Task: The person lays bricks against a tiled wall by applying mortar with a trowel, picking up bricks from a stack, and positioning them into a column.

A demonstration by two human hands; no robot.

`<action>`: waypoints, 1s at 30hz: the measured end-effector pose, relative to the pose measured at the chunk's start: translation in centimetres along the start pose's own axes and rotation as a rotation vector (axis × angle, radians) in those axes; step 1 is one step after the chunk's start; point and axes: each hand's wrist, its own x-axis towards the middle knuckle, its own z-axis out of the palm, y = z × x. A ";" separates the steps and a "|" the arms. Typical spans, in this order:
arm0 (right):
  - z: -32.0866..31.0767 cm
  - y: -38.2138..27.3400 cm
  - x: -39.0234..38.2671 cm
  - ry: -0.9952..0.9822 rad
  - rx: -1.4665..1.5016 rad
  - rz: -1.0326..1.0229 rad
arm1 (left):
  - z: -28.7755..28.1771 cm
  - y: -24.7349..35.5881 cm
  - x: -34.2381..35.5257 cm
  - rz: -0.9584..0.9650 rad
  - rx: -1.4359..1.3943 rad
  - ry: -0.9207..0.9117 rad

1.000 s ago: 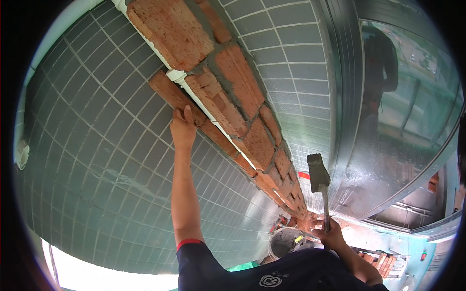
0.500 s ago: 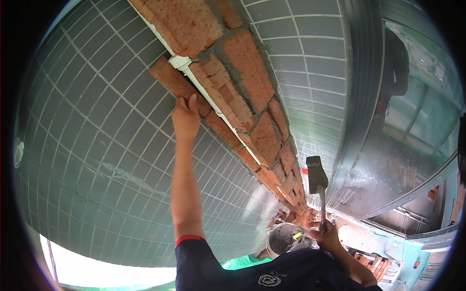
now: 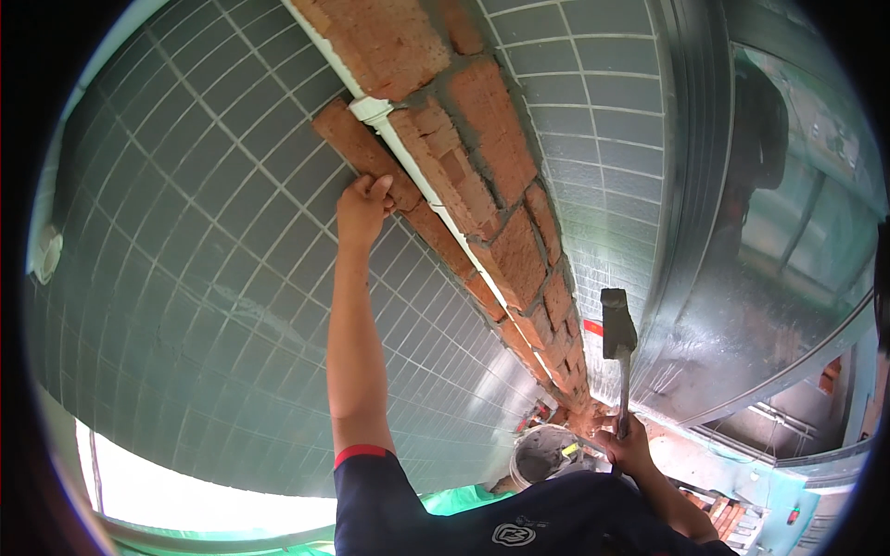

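My left hand [image 3: 365, 206] reaches up and grips the lower end of a reddish-brown brick [image 3: 357, 139], fingers and thumb bent over its edge. The brick lies at a slant against the grey tiled wall, beside a white pipe [image 3: 408, 167] that runs down the brickwork. More bricks continue in a line below it. Low on the right, my right hand [image 3: 629, 447] is closed round the handle of a trowel [image 3: 624, 380]. The trowel points upward, and a lump of grey mortar [image 3: 616, 324] covers its blade.
A brick wall [image 3: 519, 259] with grey joints runs down the middle. Grey tiles [image 3: 269, 232] flank it, and a window [image 3: 807, 204] is at the right. Below stand a mortar bucket [image 3: 515, 468] and stacked bricks [image 3: 718, 510]. Green sheeting [image 3: 459, 500] hangs behind me.
The view has shifted slightly, so the wall and brick appear further right. My left hand still holds the brick, its fingers now lower on it. The trowel remains raised in my right hand.
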 end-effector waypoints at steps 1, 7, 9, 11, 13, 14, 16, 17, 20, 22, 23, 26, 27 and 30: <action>0.2 -1.1 -0.3 -0.014 0.136 0.066 | 0.0 -0.1 -0.1 -0.002 -0.006 0.009; -0.6 -0.5 -1.6 -0.035 0.153 0.116 | -0.9 2.0 0.1 0.062 0.071 0.071; -0.4 0.0 -1.6 -0.011 0.194 0.066 | -1.9 2.3 0.8 0.168 0.248 0.086; -0.3 0.7 -1.6 0.030 0.177 -0.059 | -2.3 2.4 1.1 0.183 0.328 0.115; -1.1 1.4 -1.3 0.034 0.078 -0.006 | -1.9 3.1 0.8 0.196 0.406 0.129; -1.3 1.5 -1.3 0.036 0.028 0.018 | -1.7 3.4 0.7 0.211 0.454 0.127; -1.2 1.4 -1.5 0.036 0.020 0.047 | -2.4 4.3 0.6 0.238 0.511 0.137; -1.1 1.3 -1.7 0.042 0.054 0.056 | -2.7 4.1 0.5 0.210 0.393 0.104; -0.4 2.1 -1.5 0.087 0.108 -0.114 | -4.4 4.3 0.8 0.205 0.236 0.134; -0.3 1.0 -1.9 0.064 0.078 0.004 | -5.5 4.0 1.2 0.203 0.193 0.184; -0.1 1.0 -1.8 0.063 0.080 0.002 | -6.1 4.0 1.6 0.293 0.229 0.284; -0.3 1.1 -1.9 0.086 0.029 -0.087 | -6.1 6.7 1.5 0.384 0.263 0.350; -0.5 0.9 -2.1 0.062 0.077 -0.020 | -6.2 8.1 1.3 0.380 0.311 0.309; -0.6 0.3 -2.7 0.054 0.085 0.041 | -6.0 8.5 2.2 0.368 0.402 0.216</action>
